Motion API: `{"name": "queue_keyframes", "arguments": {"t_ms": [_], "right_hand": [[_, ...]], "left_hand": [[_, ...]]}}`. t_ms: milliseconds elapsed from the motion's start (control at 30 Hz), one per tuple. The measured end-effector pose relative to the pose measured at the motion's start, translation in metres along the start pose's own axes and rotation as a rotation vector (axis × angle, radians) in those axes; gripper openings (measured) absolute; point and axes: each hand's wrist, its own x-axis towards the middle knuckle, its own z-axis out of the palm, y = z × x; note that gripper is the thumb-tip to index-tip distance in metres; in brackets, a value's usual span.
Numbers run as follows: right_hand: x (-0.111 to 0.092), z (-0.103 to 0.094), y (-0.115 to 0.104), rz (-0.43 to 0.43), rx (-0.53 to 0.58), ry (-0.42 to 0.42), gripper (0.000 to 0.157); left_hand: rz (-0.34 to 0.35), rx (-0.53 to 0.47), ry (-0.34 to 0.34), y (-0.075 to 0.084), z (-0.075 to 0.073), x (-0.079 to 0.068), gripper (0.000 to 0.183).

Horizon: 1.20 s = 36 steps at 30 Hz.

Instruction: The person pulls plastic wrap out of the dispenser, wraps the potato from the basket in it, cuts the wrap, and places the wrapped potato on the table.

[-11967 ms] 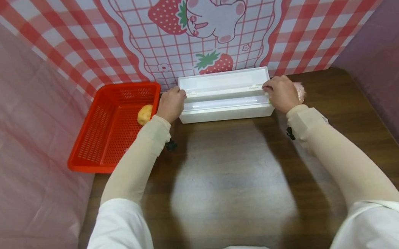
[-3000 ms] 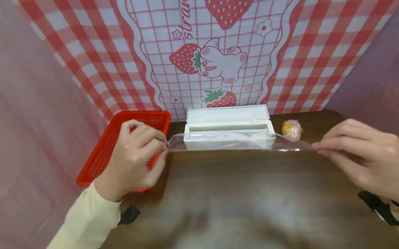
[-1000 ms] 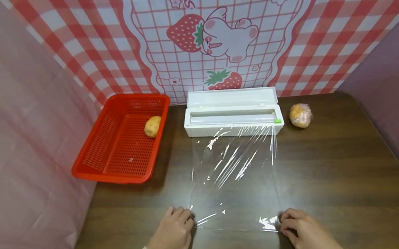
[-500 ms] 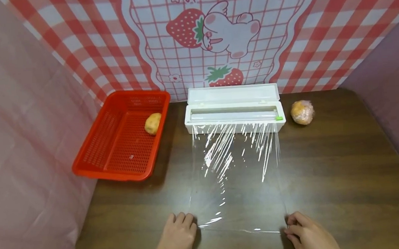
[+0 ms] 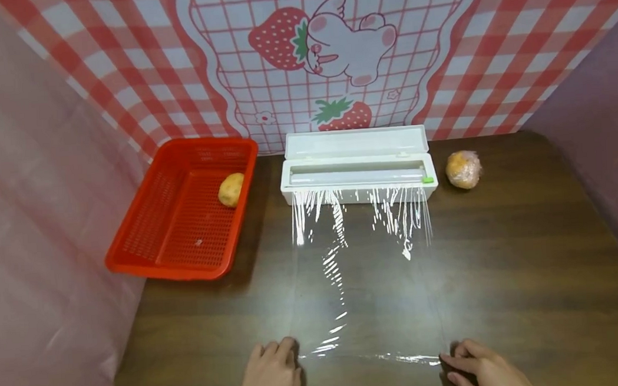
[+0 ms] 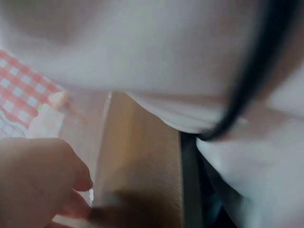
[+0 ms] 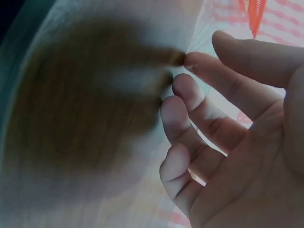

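Note:
A sheet of cling film (image 5: 333, 274) lies across the table, drawn out from a white dispenser box (image 5: 359, 196) whose lid stands up at the back. My left hand (image 5: 271, 373) rests its fingertips at the film's near left corner. At the near right corner, my right hand (image 5: 485, 369) touches the film's edge with its index fingertip. The right wrist view shows the thumb (image 7: 251, 57) apart from that finger, the other fingers loosely bent. In the left wrist view the left fingers are partly hidden behind the hand.
A red basket (image 5: 183, 275) at the left holds a potato (image 5: 231, 190). To the right of the dispenser sits a film-wrapped potato (image 5: 464, 170). A green slider (image 5: 428, 180) is at the box's right end. A checked cloth (image 5: 141, 61) hangs behind the table.
The film was pulled out from the dispenser toward me and laid onto the table. Both hands came down with its corners; the fingers now loosen from their pinch. A film-wrapped potato shows plainly beside the box.

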Motion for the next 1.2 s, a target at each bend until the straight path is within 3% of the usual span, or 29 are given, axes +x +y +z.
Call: {"name": "queue_keyframes", "arguments": {"t_ms": [200, 300, 400, 500, 600, 700, 800, 967, 1200], "right_hand": [[-0.003, -0.004, 0.006, 0.043, 0.028, -0.017, 0.025], [-0.004, 0.0, 0.006, 0.048, 0.025, 0.049, 0.022], [-0.004, 0.005, 0.007, -0.029, 0.037, 0.163, 0.021], [-0.003, 0.007, 0.008, -0.115, 0.045, 0.269, 0.026], [0.0, 0.005, 0.006, -0.12, 0.044, 0.341, 0.031], [0.008, -0.003, 0.0, -0.098, -0.009, 0.367, 0.034], [0.018, -0.013, -0.006, -0.148, -0.08, 0.38, 0.035], [0.049, -0.034, -0.012, -0.262, -0.18, 0.405, 0.019], [0.095, -0.062, -0.012, -0.305, -0.212, 0.387, 0.026]], "left_hand": [[-0.025, -0.043, -0.032, -0.006, 0.001, -0.004, 0.019], [-0.036, -0.084, -0.064, -0.009, -0.001, -0.004, 0.016], [-0.043, -0.136, -0.015, -0.013, -0.002, -0.006, 0.012], [-0.051, -0.174, 0.089, -0.019, -0.001, -0.009, 0.009], [-0.056, -0.181, 0.172, -0.025, -0.001, -0.006, 0.006], [-0.055, -0.16, 0.239, -0.033, 0.0, 0.007, 0.005], [-0.054, -0.139, 0.258, -0.039, 0.001, 0.024, 0.008], [-0.051, -0.103, 0.18, -0.046, 0.0, 0.061, 0.015], [-0.005, -0.093, 0.107, -0.055, 0.0, 0.113, 0.017]]}}
